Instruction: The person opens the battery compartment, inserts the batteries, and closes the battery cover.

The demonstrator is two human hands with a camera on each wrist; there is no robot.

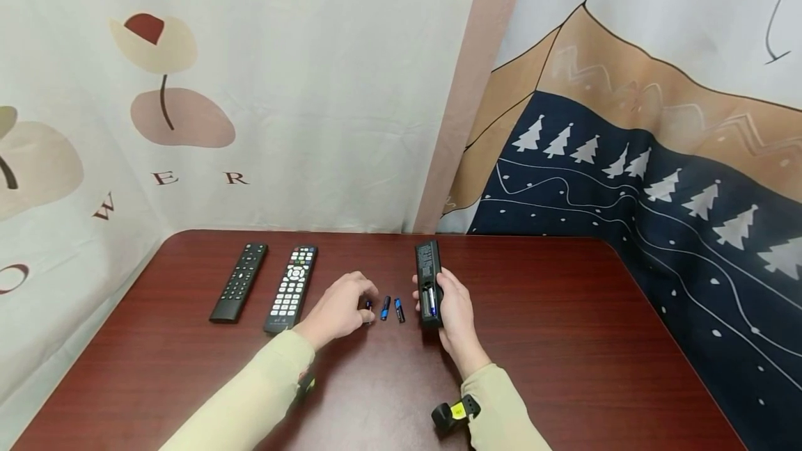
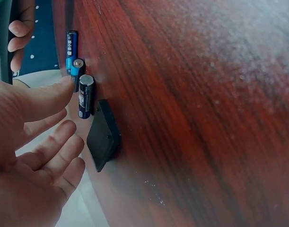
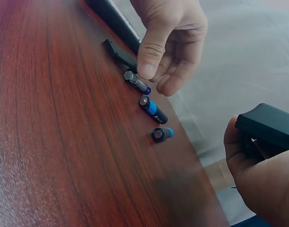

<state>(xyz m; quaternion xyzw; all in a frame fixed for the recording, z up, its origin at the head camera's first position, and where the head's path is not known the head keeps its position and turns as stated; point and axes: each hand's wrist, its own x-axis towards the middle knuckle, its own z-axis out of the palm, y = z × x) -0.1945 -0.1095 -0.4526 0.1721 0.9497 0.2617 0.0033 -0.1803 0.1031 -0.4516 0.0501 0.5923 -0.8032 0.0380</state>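
My right hand (image 1: 460, 308) grips a black remote control (image 1: 429, 263) back side up, raised over the table. Its battery compartment is uncovered, and a battery (image 1: 431, 301) lies inside. Over the tabletop, my left hand (image 1: 341, 305) reaches toward three loose blue-and-black batteries. Its thumb and fingers are bent but apart, close to the nearest battery (image 3: 137, 82); whether they touch it I cannot tell. The middle battery (image 1: 385, 308) and the rightmost battery (image 1: 399, 310) lie beside it. A small black battery cover (image 2: 104, 135) rests by the row, hidden under the left hand in the head view.
Left of my hands, a black remote (image 1: 239, 282) and a second remote with white buttons (image 1: 292, 289) lie face up on the brown table (image 1: 564, 353). Printed curtains (image 1: 326, 89) hang behind the table's far edge.
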